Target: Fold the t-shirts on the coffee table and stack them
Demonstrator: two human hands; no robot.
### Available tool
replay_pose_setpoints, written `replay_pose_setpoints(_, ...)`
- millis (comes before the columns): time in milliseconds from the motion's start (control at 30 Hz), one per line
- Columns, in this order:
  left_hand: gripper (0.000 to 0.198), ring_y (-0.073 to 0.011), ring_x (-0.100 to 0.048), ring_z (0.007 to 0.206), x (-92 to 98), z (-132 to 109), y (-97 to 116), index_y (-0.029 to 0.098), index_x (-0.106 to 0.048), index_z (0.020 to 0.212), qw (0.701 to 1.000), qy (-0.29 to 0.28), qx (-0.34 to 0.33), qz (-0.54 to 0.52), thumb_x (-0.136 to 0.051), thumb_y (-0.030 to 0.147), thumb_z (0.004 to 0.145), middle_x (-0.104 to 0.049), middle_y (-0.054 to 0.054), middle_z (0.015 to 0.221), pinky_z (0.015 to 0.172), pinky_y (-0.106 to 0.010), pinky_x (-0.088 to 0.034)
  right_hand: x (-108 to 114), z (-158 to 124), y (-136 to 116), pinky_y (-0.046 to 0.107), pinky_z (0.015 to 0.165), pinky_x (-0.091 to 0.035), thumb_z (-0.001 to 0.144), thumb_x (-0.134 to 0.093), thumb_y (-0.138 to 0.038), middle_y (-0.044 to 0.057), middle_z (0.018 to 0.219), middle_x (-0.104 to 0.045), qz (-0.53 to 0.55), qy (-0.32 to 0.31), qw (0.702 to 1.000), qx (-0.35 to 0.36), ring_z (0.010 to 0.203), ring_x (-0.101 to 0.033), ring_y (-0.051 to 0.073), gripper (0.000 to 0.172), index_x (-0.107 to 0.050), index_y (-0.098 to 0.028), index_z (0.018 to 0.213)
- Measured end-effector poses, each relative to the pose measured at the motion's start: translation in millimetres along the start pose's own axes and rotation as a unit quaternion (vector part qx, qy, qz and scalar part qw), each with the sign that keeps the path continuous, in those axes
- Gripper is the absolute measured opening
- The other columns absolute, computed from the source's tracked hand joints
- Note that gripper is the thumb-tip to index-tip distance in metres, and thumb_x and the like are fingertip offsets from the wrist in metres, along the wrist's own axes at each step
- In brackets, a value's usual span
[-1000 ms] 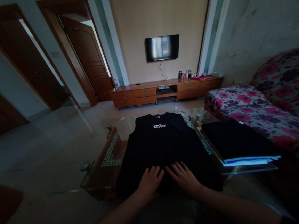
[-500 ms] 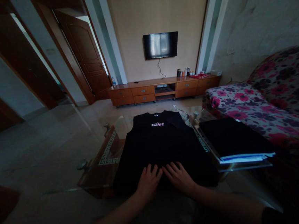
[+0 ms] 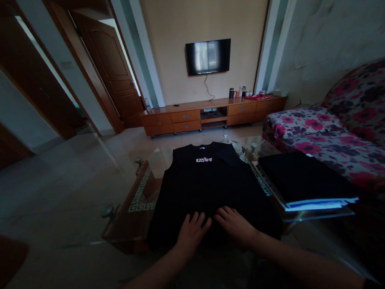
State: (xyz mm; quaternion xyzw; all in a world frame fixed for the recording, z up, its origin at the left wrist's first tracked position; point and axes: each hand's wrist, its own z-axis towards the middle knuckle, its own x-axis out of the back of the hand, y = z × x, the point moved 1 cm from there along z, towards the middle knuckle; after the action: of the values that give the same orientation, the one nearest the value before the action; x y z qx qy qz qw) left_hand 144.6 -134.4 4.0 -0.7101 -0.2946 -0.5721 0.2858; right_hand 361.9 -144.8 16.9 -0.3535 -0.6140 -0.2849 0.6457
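A black T-shirt (image 3: 212, 183) lies spread front up on the glass coffee table (image 3: 140, 207), its collar at the far side. Pale and pink print shows on its chest, and a flap like a sleeve is folded inward at the right shoulder. My left hand (image 3: 191, 232) rests on the shirt near its lower edge, fingers stretched and slightly apart. Beside it, my right hand (image 3: 236, 223) touches the same part of the cloth with its fingers extended and gently bent. A small gap separates the two hands. The hem is hard to make out in the dark.
To the right, a stack of folded clothes (image 3: 306, 177) sits on the table, black on top with white and blue edges below. A flowered sofa (image 3: 315, 120) stands beyond it. Across the floor are a wooden TV cabinet (image 3: 185, 116) and a wall-mounted television (image 3: 209, 56).
My right hand has shifted slightly, its fingers more bent and drawn together. My left hand stays nearly in place on the shirt. The whole view has moved a little.
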Motion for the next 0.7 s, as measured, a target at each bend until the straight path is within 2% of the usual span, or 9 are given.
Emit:
replay_pose_setpoints(100,0.061,-0.0346,-0.041,0.139,-3.4,5,-2,0.032,-0.035,0.153,1.000,0.015,0.010,0.009,-0.045,0.014,0.095,-0.045,-0.013,0.154,0.110,-0.059,-0.036,12,-3,7,0.044,0.105,-0.041,0.068,-0.069,-0.015,0.014,0.132,-0.053,0.045,-0.013,0.999,0.020,0.123,-0.047,0.031,0.062,-0.054,-0.016,0.128)
replay_pose_setpoints(200,0.065,-0.0367,-0.042,0.138,2.9,6,-3,0.030,-0.035,0.153,1.000,0.018,0.017,-0.008,-0.050,0.015,0.092,-0.045,-0.015,0.152,0.108,-0.059,-0.038,25,-5,17,0.035,0.098,-0.045,0.069,-0.066,-0.014,0.010,0.118,-0.059,0.107,-0.021,0.993,0.035,0.114,-0.053,0.026,0.043,-0.059,-0.017,0.112)
replay_pose_setpoints(267,0.073,-0.0375,-0.042,0.137,8.1,4,-3,0.029,-0.033,0.154,0.999,0.016,0.023,-0.024,-0.058,0.017,0.086,-0.045,-0.015,0.152,0.108,-0.058,-0.037,30,-5,23,0.030,0.091,-0.046,0.068,-0.063,-0.011,0.007,0.111,-0.061,0.150,-0.022,0.988,0.029,0.107,-0.056,0.022,0.037,-0.061,-0.019,0.104)
replay_pose_setpoints(400,0.095,-0.0408,-0.039,0.138,12.2,1,2,0.027,-0.027,0.156,0.997,0.020,0.048,-0.051,-0.074,0.033,0.073,-0.040,-0.017,0.154,0.110,-0.059,-0.034,27,0,31,0.026,0.087,-0.046,0.066,-0.055,-0.002,0.004,0.103,-0.064,0.248,0.028,0.968,-0.001,0.097,-0.061,0.017,0.039,-0.062,-0.019,0.101)
replay_pose_setpoints(467,0.097,-0.0422,-0.038,0.138,11.9,0,5,0.025,-0.025,0.157,0.997,0.027,0.056,-0.048,-0.074,0.040,0.074,-0.039,-0.019,0.154,0.110,-0.061,-0.034,25,4,32,0.026,0.087,-0.046,0.067,-0.053,-0.001,0.004,0.100,-0.066,0.291,0.052,0.955,-0.019,0.096,-0.062,0.017,0.038,-0.062,-0.019,0.100)
replay_pose_setpoints(567,0.088,-0.0398,-0.042,0.136,14.0,2,9,0.027,-0.025,0.156,0.997,0.031,0.061,-0.029,-0.067,0.027,0.079,-0.041,-0.017,0.153,0.108,-0.058,-0.038,25,5,31,0.027,0.089,-0.046,0.070,-0.052,-0.002,0.004,0.101,-0.067,0.309,0.066,0.948,-0.040,0.098,-0.062,0.017,0.038,-0.062,-0.019,0.102)
replay_pose_setpoints(700,0.090,-0.0364,-0.047,0.131,25.6,4,7,0.029,-0.028,0.154,0.998,0.017,0.054,-0.030,-0.067,0.016,0.073,-0.042,-0.014,0.152,0.106,-0.054,-0.042,29,1,25,0.030,0.096,-0.044,0.070,-0.054,-0.004,0.007,0.110,-0.064,0.263,0.048,0.963,-0.040,0.108,-0.059,0.020,0.043,-0.061,-0.019,0.109)
